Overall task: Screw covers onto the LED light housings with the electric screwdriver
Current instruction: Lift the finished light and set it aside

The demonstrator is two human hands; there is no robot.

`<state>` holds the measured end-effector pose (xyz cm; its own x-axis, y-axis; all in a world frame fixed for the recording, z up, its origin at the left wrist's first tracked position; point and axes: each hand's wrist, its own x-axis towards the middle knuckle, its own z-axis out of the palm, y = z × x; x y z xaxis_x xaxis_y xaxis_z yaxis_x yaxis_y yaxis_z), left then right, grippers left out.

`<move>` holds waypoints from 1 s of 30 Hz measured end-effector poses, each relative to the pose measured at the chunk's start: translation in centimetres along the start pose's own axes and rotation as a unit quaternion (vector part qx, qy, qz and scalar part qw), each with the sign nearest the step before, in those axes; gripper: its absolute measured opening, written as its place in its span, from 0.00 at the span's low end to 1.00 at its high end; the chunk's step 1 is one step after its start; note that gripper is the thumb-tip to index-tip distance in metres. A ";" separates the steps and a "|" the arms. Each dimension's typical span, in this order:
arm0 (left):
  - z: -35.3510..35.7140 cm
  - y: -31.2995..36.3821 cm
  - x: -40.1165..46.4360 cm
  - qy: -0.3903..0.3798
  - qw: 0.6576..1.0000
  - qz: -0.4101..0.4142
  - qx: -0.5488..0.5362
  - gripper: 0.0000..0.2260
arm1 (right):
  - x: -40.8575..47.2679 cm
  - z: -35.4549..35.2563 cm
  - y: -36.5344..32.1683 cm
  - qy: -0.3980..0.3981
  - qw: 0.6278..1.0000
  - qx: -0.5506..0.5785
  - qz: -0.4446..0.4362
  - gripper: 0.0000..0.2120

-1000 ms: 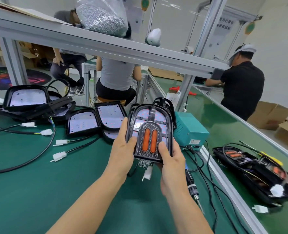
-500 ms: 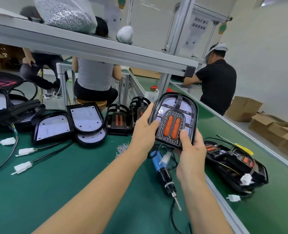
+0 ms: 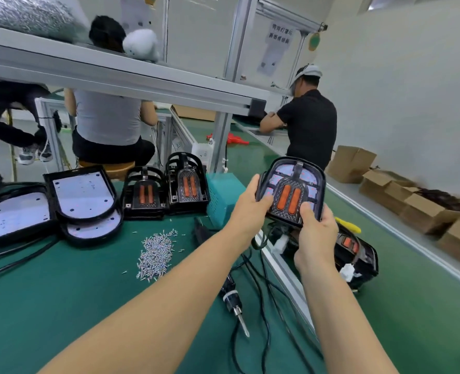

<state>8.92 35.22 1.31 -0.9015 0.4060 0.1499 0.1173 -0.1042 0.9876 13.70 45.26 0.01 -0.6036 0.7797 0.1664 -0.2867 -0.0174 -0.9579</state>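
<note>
- My left grip [image 3: 246,202] and right grip [image 3: 315,230] both hold the light housing [image 3: 291,191], fingers curled round its left edge and lower end, thumbs pressed on its face.
- Over the last second I have carried the housing off to my right; it now hangs in the air over the desk's right edge, above the finished lights [image 3: 358,252] lying on the green belt [image 3: 412,306].
- Its cover with the two orange strips looks seated, so I judge this one done and on its way to that pile.
- The electric screwdriver [image 3: 233,298] lies untouched on the desk [image 3: 61,306] under my forearms, tip pointing toward me.
- The heap of screws [image 3: 156,252] sits just left of it.
- Two loose covers [image 3: 167,188] stand upright further back, beside the open housings [image 3: 83,201] that await theirs.
- Next I would set this one down and take an open housing.
</note>
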 end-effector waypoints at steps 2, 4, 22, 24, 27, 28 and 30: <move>0.5 -0.3 0.6 -0.018 0.999 -0.011 0.025 0.27 | 1.3 -0.3 0.2 0.010 1.000 -0.014 -0.001 0.14; 0.9 -0.8 1.2 -0.031 0.998 -0.028 0.045 0.27 | 2.6 -0.5 0.5 0.017 0.999 -0.035 -0.003 0.13; 3.0 -7.5 3.9 -0.166 0.950 -0.066 0.257 0.31 | 12.5 -0.2 2.6 0.055 0.946 -0.306 0.090 0.14; 3.3 -7.8 4.0 -0.172 0.945 -0.069 0.268 0.31 | 12.9 -0.3 2.9 0.052 0.939 -0.328 0.091 0.16; 3.9 -7.9 4.1 -0.190 0.935 -0.060 0.293 0.32 | 13.4 -0.4 3.4 0.052 0.925 -0.362 0.099 0.18; 4.1 -7.9 4.1 -0.197 0.930 -0.054 0.305 0.32 | 13.6 -0.5 3.5 0.056 0.920 -0.375 0.105 0.19; 4.7 -7.7 4.0 -0.207 0.919 -0.039 0.333 0.33 | 13.8 -0.4 3.7 0.062 0.910 -0.391 0.119 0.19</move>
<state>6.37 41.90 -5.50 -0.6988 0.7133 -0.0540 0.4118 0.4628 0.7850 4.64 56.23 -1.30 -0.4760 0.8781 -0.0497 0.4887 0.2171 -0.8450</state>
